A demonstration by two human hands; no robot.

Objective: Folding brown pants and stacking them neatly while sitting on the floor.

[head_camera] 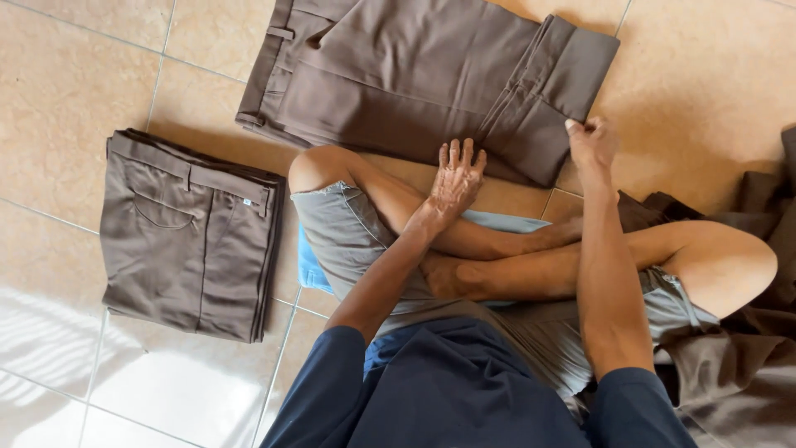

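Observation:
A pair of brown trousers (414, 75) lies flat on the tiled floor in front of my crossed legs, its leg ends folded back at the right. My left hand (455, 177) rests with spread fingers on the near edge of the trousers. My right hand (590, 141) pinches the corner of the folded leg end at the right. I sit cross-legged in grey shorts on a blue cushion (311, 265).
A stack of folded brown trousers (189, 236) sits on the floor to my left. A loose heap of brown cloth (746, 365) lies by my right knee. Beige floor tiles (75, 75) surround everything.

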